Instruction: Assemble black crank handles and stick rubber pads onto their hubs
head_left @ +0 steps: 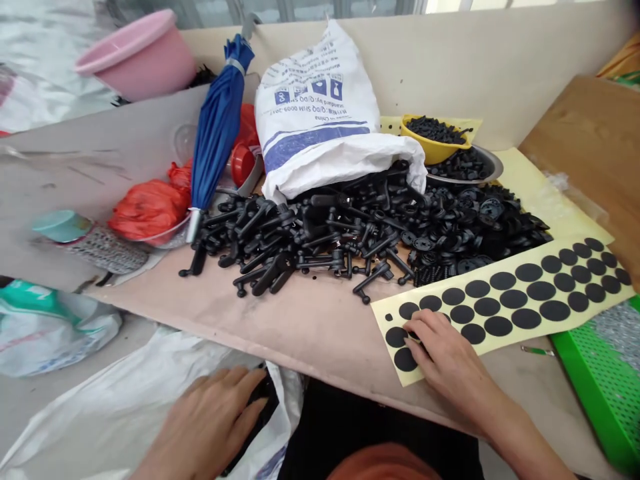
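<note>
My right hand (447,347) rests on a cream backing sheet (435,323) carrying rows of black round stickers (513,299). Its thumb and forefinger pinch at a black sticker near the sheet's left end; the fingers partly cover it. Low on the left, my left hand (213,417) is held over the mouth of a white bag (125,400), fingers stretched and thumb apart. Black items (257,417) show beneath that hand, too hidden to name. Beyond the sheet lie a heap of black plastic arms with ball ends (320,233) and a pile of black round parts (470,223).
A printed white sack (320,100) spills the arms onto the table (280,327). Behind the round parts, a yellow bowl (435,148) sits by a metal basin (493,170). A blue umbrella (217,127) leans at left; a green perforated tray (595,380) stands right.
</note>
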Demonstrator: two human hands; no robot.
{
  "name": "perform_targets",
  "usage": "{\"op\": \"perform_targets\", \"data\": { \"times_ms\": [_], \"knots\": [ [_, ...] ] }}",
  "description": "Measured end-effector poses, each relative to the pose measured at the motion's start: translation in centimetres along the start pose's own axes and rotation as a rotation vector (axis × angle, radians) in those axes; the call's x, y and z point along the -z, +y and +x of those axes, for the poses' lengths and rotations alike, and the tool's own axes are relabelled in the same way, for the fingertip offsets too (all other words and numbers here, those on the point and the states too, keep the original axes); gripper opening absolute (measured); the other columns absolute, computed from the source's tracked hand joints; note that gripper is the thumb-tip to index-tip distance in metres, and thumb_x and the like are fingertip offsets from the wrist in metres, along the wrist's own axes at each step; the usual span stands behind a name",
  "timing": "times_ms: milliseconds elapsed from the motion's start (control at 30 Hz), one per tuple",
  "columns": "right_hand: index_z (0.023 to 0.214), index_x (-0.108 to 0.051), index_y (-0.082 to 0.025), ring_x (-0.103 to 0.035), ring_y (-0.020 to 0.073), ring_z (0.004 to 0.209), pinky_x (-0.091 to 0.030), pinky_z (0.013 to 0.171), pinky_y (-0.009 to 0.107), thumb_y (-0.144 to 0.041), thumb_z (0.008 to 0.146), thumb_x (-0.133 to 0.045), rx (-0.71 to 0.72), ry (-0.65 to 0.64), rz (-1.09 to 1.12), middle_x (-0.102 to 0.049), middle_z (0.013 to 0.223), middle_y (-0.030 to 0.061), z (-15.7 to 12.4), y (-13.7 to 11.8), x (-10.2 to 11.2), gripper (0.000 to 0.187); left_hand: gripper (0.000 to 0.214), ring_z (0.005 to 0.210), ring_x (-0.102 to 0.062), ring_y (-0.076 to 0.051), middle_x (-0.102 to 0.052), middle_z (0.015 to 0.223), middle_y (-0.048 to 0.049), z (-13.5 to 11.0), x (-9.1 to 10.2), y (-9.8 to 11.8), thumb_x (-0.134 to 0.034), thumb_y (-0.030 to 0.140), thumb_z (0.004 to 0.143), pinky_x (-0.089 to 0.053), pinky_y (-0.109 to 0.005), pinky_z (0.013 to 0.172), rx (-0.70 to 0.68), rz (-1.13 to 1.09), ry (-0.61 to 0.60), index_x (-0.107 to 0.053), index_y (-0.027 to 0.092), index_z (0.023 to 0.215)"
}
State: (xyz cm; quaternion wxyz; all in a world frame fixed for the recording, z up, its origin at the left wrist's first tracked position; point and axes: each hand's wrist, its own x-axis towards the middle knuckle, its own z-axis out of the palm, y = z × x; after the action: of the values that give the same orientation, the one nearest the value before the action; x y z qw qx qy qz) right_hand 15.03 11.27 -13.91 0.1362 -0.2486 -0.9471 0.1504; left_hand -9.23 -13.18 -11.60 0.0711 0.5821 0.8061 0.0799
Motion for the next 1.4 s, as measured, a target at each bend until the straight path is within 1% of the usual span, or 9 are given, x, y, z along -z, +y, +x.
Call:
{"op": "perform_targets", "data": {
  "times_ms": [100,167,233,300,467,600,900,1133,1400],
  "knots": [
    [0.091,-0.059,-0.014,-0.053,0.0264,0.083,-0.045,0.073,0.042,-0.015,0.088,-0.041,0.036,0.022,-0.169,-0.059,0.094,0.0126,0.1,0.1,-0.8,0.019,0.027,0.098,-0.060,-0.023,-0.063,0.112,-0.0067,2.8,0.1,4.7,-0.044,0.021,0.087,-0.047,-0.034,0.083,-0.159,-0.088,0.052,-0.060,0.023,0.108],
    [0.092,-0.059,-0.014,-0.053,0.0269,0.084,-0.045,0.074,0.042,-0.017,0.088,-0.041,0.062,0.055,-0.196,-0.059,0.095,0.0136,-0.1,0.0,-1.3,0.019,0.026,0.110,-0.052,-0.024,-0.056,0.122,-0.0080,5.2,-0.2,8.4,-0.047,0.021,0.086,-0.042,-0.037,0.091,-0.302,-0.134,0.037,-0.057,0.021,0.110],
    [0.092,-0.059,-0.014,-0.053,0.0278,0.086,-0.044,0.074,0.042,-0.021,0.089,-0.040,0.085,0.087,-0.182,-0.059,0.097,0.0145,-0.4,0.4,-1.5,0.020,0.021,0.105,-0.051,-0.024,-0.057,0.114,-0.0070,7.3,-1.2,11.2,-0.049,0.029,0.087,-0.042,-0.038,0.087,-0.391,-0.133,0.018,-0.056,0.020,0.105],
    [0.092,-0.058,-0.015,-0.054,0.0287,0.086,-0.044,0.073,0.042,-0.026,0.089,-0.040,0.114,0.104,-0.141,-0.059,0.097,0.0152,-0.6,1.2,-1.8,0.021,0.027,0.101,-0.050,-0.024,-0.055,0.108,-0.0077,8.9,-2.7,12.6,-0.046,0.036,0.090,-0.041,-0.039,0.081,-0.427,-0.084,0.066,-0.054,0.017,0.107],
    [0.088,-0.056,-0.020,-0.056,0.0279,0.084,-0.043,0.074,0.041,-0.035,0.091,-0.038,0.211,0.134,-0.007,-0.060,0.091,0.0135,-0.5,2.6,-2.3,0.023,0.028,0.099,-0.048,-0.023,-0.051,0.105,-0.0079,9.5,-5.1,12.7,-0.039,0.036,0.094,-0.037,-0.038,0.076,-0.433,-0.010,0.165,-0.053,0.015,0.106],
    [0.090,-0.055,-0.017,-0.055,0.0276,0.085,-0.043,0.074,0.040,-0.036,0.092,-0.037,0.176,0.180,-0.067,-0.058,0.093,0.0135,-0.2,2.1,-1.9,0.026,0.027,0.101,-0.047,-0.022,-0.052,0.108,-0.0070,9.2,-4.6,12.7,-0.040,0.036,0.094,-0.037,-0.038,0.079,-0.425,-0.029,0.136,-0.052,0.016,0.108],
    [0.077,-0.048,-0.018,-0.048,0.0234,0.079,-0.041,0.071,0.039,-0.013,0.084,-0.044,0.033,0.040,-0.049,-0.053,0.090,0.0093,0.4,0.5,-1.5,0.010,0.026,0.107,-0.045,-0.026,-0.052,0.116,-0.0081,9.7,-4.7,12.8,-0.042,0.033,0.093,-0.037,-0.041,0.085,-0.396,-0.080,0.047,-0.050,0.018,0.112],
    [0.075,-0.044,-0.019,-0.046,0.0219,0.078,-0.041,0.072,0.038,-0.010,0.084,-0.045,-0.049,0.017,0.017,-0.050,0.085,0.0064,0.6,0.3,-1.4,0.013,0.027,0.112,-0.043,-0.027,-0.048,0.125,-0.0085,9.6,-5.1,12.6,-0.039,0.033,0.094,-0.036,-0.043,0.090,-0.403,-0.099,0.046,-0.050,0.019,0.114],
    [0.079,-0.044,-0.019,-0.045,0.0223,0.083,-0.043,0.072,0.037,-0.009,0.085,-0.046,-0.054,0.056,0.072,-0.049,0.090,0.0075,0.4,0.2,-1.6,0.011,0.030,0.113,-0.043,-0.028,-0.047,0.128,-0.0090,9.6,-5.5,12.6,-0.039,0.031,0.094,-0.036,-0.045,0.091,-0.406,-0.082,0.062,-0.048,0.019,0.119]
  ]
}}
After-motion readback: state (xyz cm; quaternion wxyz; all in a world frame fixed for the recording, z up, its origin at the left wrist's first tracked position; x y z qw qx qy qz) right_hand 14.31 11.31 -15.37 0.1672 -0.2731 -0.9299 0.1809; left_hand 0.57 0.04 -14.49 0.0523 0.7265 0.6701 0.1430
